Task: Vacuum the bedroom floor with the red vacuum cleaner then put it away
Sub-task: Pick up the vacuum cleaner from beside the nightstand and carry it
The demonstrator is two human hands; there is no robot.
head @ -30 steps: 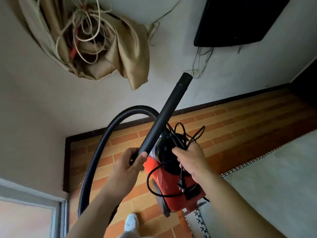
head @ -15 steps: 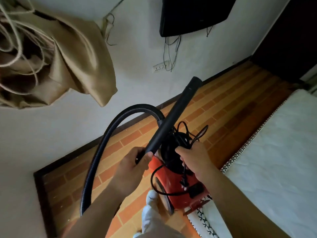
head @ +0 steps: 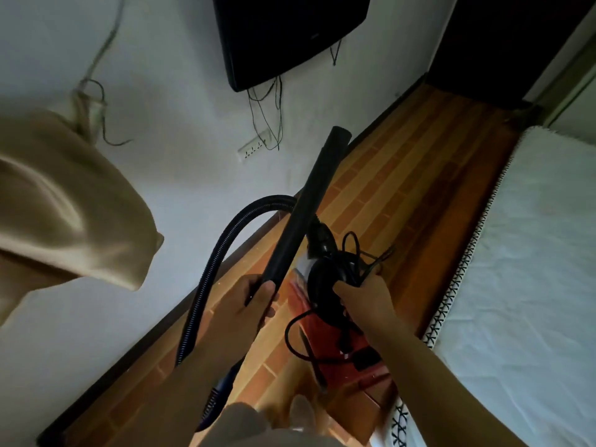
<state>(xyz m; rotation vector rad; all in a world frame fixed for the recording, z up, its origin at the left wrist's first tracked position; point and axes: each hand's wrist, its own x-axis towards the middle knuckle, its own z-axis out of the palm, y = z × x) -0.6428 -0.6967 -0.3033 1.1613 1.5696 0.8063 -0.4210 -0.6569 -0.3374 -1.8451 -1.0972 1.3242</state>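
Hands: both occupied. Left hand [head: 245,301] is wrapped around the lower end of the black wand [head: 306,204], thumb on top, fingers curled underneath. The wand slants up and away from this hand, and its open end points toward the wall. The ribbed black hose [head: 209,269] arcs from behind the wand, passes just outside the left hand and drops below the left forearm.

Right hand [head: 364,295] grips the black top of the red vacuum cleaner [head: 325,333], with a bunch of the black cord [head: 367,267] caught in the same grip. Cord loops stick out beyond the knuckles. One longer loop hangs below the hand across the red body, and the plug [head: 344,340] dangles just under the wrist.

The vacuum sits directly under the right hand, between both hands and slightly nearer the right. It appears to hang from the grip above the brick-pattern floor [head: 403,188], but the view is dark and contact with the floor cannot be ruled out.

A white bed [head: 532,269] with a patterned edge lies outside the right arm. A beige cloth [head: 71,204] hangs well outside the left hand. A dark wall-mounted screen [head: 290,33] is beyond the wand tip, with a white socket strip [head: 254,146] below it. A light-coloured foot [head: 301,411] shows below the hands.
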